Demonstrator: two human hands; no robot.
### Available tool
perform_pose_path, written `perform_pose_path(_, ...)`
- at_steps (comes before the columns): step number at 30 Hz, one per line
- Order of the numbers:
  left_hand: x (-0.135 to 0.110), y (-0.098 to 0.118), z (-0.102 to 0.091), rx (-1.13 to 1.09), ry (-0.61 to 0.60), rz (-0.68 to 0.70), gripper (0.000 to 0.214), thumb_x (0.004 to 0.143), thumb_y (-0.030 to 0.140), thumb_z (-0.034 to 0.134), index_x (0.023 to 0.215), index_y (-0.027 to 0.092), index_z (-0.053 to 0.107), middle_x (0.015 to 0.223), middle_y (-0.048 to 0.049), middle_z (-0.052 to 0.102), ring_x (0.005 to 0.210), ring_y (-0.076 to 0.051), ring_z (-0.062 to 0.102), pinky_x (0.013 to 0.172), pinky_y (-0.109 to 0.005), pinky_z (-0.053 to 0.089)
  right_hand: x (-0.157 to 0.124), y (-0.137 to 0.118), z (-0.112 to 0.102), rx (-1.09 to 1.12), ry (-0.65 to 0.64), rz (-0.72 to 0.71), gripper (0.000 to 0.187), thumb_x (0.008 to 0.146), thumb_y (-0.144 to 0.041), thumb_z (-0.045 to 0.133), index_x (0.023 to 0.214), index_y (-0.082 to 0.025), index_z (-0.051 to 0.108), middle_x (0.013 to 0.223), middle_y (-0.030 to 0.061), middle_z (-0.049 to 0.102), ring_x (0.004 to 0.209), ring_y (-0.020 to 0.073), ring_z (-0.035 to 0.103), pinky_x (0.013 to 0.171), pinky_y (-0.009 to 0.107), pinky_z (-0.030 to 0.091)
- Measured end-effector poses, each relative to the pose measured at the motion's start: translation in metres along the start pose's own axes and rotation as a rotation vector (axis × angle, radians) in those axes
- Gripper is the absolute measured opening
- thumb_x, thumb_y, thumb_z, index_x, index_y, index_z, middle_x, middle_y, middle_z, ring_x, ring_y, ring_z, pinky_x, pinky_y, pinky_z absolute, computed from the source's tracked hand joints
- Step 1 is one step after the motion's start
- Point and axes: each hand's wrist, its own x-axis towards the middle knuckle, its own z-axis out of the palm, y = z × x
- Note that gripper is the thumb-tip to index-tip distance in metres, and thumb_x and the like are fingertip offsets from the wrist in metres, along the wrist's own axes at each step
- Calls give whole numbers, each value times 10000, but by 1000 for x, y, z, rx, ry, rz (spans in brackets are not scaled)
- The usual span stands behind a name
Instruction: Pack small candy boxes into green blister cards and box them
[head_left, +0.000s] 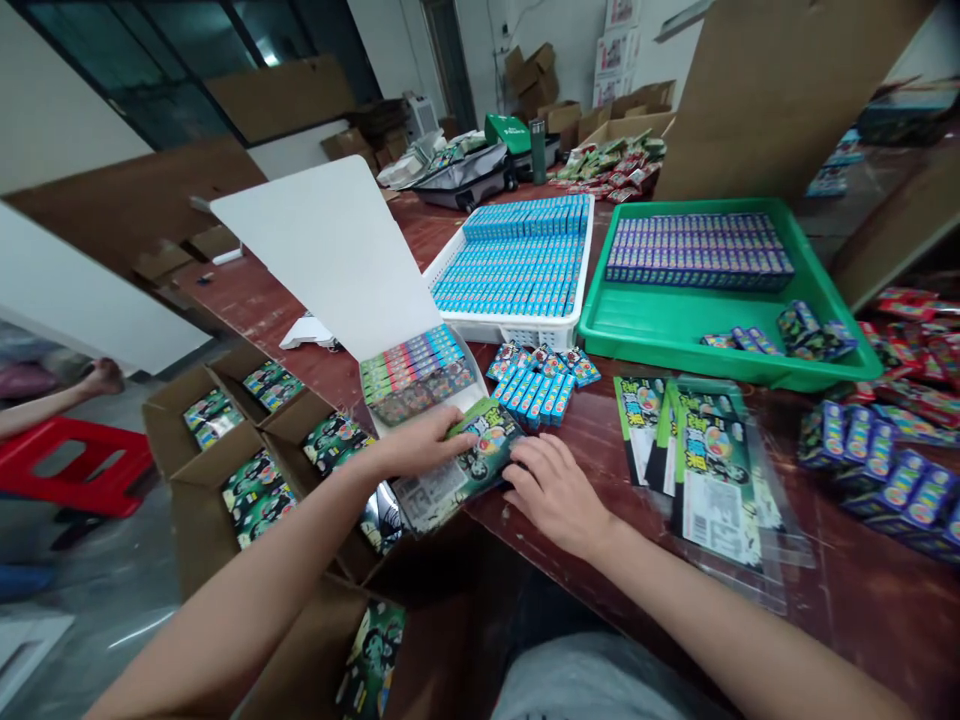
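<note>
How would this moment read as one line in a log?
left hand: on green packet | right hand: at packet's edge | white tray: blue boxes | green tray: purple boxes

A lane of bare tabletop (596,440) runs between blue boxes (534,390) and printed bags (716,480) beyond the right hand (559,490), ending at a green tray (712,363); past the left hand (427,442), a raised white lid (330,260) blocks the way.
</note>
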Motion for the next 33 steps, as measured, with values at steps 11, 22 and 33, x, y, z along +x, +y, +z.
perform_pose_path(11, -57, 19, 67, 244, 297, 15, 596, 1001, 494, 471, 1484, 146, 444, 1492, -210, 509, 1352, -357, 505, 1124, -543, 398, 12, 39, -16, -78, -79, -462, 572, 968, -169, 567, 1522, -239, 445, 1561, 144, 481, 1447, 343, 416, 1154, 607, 348)
perform_pose_path(22, -46, 21, 82, 290, 281, -76, 590, 950, 542, 507, 1364, 127, 571, 1446, -239, 511, 1388, -425, 432, 1135, -610, 341, 14, 42, -24, -150, -193, -474, 464, 1017, -182, 517, 1478, -218, 483, 1522, 194, 519, 1371, 399, 518, 902, 498, 531)
perform_pose_path(33, -51, 44, 100, -120, 59, 56, 678, 988, 491, 487, 1561, 169, 324, 1440, -171, 581, 1224, -279, 628, 1043, -435, 502, -16, 26, -68, -86, -310, -437, 520, 971, -201, 567, 1476, -119, 469, 1490, 211, 550, 1384, 316, 524, 1157, 507, 374)
